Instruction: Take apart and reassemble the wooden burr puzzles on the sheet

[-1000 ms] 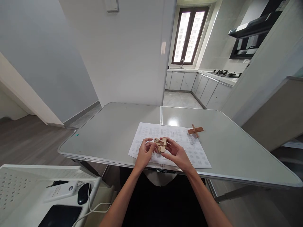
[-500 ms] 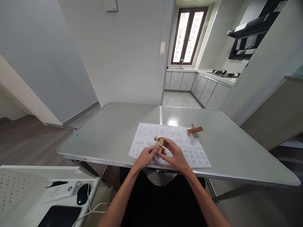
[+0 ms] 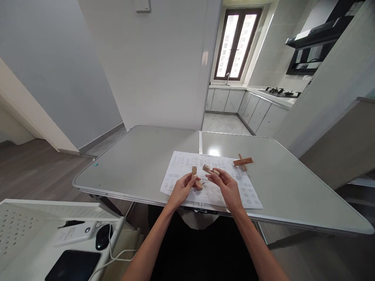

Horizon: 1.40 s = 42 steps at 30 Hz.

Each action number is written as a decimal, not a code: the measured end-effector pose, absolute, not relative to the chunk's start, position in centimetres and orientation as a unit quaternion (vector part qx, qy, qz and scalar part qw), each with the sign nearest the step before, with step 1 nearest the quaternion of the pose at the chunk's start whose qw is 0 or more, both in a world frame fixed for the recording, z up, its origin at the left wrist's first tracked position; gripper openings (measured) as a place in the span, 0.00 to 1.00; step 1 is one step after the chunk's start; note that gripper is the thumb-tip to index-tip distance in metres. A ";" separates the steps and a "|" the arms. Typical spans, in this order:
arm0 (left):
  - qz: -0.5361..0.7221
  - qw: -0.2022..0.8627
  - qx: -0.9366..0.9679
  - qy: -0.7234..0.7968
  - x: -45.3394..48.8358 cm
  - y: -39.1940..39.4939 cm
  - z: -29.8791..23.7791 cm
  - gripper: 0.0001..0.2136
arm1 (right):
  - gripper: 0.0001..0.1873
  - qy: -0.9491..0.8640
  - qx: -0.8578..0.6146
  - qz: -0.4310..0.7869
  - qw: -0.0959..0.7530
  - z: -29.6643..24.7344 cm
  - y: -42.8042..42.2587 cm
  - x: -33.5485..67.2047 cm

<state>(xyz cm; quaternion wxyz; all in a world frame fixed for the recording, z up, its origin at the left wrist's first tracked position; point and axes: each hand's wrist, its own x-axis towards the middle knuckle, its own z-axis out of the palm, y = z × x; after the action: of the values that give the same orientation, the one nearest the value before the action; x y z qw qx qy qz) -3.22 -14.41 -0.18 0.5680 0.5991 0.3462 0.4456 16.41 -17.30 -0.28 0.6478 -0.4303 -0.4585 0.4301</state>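
My left hand is closed around light wooden puzzle pieces; one block end sticks up above the thumb and another part shows below the fingers. In my right hand, the fingertips pinch a separate notched wooden puzzle piece, tilted, its block end toward the left. A gap lies between the two hands. Both are over a printed paper sheet with rows of small diagrams. At the sheet's right edge lies a brown wooden cross-shaped puzzle.
The grey folding table has a seam down its middle. A white cart at lower left holds a black mouse, a white device, a dark tablet-like slab and a white cable. A small green bit lies at the table's left edge.
My hands have moved apart. The wooden assembly both held has separated, one piece going right with my right hand and the rest staying in my left. The view has shifted slightly.
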 end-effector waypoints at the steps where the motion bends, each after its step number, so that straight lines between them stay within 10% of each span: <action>1: 0.445 0.573 0.597 0.343 -3.2 -14.4 -0.2 0.21 | 0.22 -0.464 -0.426 0.439 0.641 -0.2 -17.3 16.4; 14: 0.437 0.593 0.583 0.342 -3.2 -14.7 -0.4 0.25 | 0.22 -0.476 -0.461 0.416 0.623 -0.8 -17.4 15.9; 28: 0.326 0.129 0.746 0.567 -3.9 -13.9 -0.2 0.15 | 0.27 -0.454 -0.521 0.377 0.617 -2.5 -16.8 16.2; 42: 0.242 0.013 0.895 0.374 -4.9 -12.7 1.5 0.21 | 0.27 -0.456 -0.516 0.385 0.615 -2.6 -16.6 16.1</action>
<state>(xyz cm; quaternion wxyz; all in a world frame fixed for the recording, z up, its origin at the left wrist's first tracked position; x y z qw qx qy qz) -4.92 -12.72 1.52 0.0131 0.8953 0.3737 0.2421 16.14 -16.59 -2.60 0.6151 -0.5157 -0.4557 0.3849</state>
